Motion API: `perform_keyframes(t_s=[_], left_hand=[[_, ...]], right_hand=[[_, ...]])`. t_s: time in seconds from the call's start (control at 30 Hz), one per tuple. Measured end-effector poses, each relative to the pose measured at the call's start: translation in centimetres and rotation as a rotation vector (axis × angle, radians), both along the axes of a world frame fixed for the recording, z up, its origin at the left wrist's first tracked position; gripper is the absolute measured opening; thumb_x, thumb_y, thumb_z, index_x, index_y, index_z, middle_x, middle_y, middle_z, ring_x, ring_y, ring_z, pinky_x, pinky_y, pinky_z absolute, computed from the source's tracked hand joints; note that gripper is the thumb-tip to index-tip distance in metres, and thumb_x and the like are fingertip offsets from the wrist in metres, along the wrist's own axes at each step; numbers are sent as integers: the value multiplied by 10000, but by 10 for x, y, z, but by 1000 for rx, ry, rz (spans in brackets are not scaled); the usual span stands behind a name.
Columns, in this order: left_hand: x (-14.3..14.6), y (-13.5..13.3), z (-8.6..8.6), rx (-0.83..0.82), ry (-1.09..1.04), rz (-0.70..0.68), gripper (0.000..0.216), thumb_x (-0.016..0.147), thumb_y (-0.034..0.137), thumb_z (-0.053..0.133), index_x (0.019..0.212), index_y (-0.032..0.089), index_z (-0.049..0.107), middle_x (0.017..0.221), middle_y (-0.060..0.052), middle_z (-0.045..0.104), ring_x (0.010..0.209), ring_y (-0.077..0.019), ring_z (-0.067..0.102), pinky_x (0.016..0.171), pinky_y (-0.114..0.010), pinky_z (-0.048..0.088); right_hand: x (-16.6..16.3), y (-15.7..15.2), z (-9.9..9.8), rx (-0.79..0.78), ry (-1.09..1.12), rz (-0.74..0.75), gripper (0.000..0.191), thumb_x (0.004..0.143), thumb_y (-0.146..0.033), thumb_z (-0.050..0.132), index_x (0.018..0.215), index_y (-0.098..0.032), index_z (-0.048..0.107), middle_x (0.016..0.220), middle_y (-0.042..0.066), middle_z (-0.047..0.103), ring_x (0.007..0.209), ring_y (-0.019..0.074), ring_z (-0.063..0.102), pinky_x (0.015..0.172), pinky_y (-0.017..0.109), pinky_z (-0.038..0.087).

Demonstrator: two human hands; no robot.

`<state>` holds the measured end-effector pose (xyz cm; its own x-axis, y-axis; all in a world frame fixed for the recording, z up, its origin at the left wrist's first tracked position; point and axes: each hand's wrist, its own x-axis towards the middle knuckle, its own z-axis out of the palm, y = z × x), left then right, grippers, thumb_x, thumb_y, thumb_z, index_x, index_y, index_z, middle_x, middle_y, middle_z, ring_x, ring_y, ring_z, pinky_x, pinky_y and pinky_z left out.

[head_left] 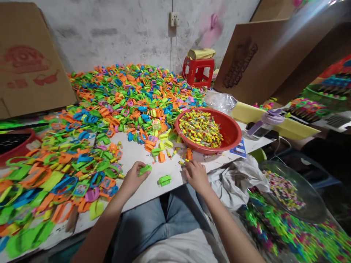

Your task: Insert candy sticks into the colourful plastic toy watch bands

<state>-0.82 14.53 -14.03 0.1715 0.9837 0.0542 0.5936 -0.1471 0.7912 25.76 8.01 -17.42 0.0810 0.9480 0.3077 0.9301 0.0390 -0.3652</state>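
Note:
My left hand [135,176] pinches a green plastic toy watch [145,169] between thumb and fingers, just above the white tabletop [149,193]. A second green toy watch [164,180] lies by itself between my two hands. My right hand [196,176] is palm down, its fingers curled and the fingertips drawn together at a small yellow wrapped candy roll [181,163]. Its fingers partly hide what they touch. Just beyond lie an orange toy watch [189,153] and a few loose rolls. Behind my right hand stands a red bowl [233,133] with many yellow wrapped candy rolls [201,129].
A large heap of colourful toy watches [131,95] covers the back and left of the table. Cardboard boxes [30,84] [246,62] flank it. A red stool [201,71], a lidded cup [264,124] and a white cloth [233,179] are on the right.

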Motion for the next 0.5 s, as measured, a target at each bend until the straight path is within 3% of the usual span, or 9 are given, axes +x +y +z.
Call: perform_keyframes(t_s=[0.1,0.2,0.33,0.43,0.5], left_hand=[[-4,-34,4,-121,-416,80,473,586,403,750,959,193,548,955,-46,624,946,-199,609,809,-295,487],[-8,-63,9,-220,-616,173,550,521,374,807,983,185,576,860,-17,622,818,-171,622,735,-283,503],[-13,-87,24,-196,-667,158,493,546,317,823,971,175,616,900,-39,661,869,-188,637,792,-297,513],[-16,-95,37,-141,-591,80,445,579,275,827,969,180,635,1046,-70,672,991,-207,630,882,-298,495],[-17,-96,43,-166,-606,45,500,571,249,840,1010,192,607,1052,-74,685,970,-207,649,863,-297,505]], right_hand=[[-6,11,-6,-51,-47,-95,259,899,-332,508,1049,-180,654,1023,120,610,930,266,525,770,366,356],[-5,16,-5,-42,-14,-38,219,876,-319,532,967,-168,661,1006,131,619,936,285,531,773,386,368],[-31,2,21,-42,320,266,179,895,-266,480,992,-165,592,921,94,659,859,224,597,775,355,445],[-63,-21,48,-78,606,520,217,936,-278,438,1115,-201,533,1015,65,671,913,182,629,777,306,494],[-82,-34,60,-56,689,596,228,953,-269,416,1143,-206,525,1062,65,666,967,169,628,823,297,496]])
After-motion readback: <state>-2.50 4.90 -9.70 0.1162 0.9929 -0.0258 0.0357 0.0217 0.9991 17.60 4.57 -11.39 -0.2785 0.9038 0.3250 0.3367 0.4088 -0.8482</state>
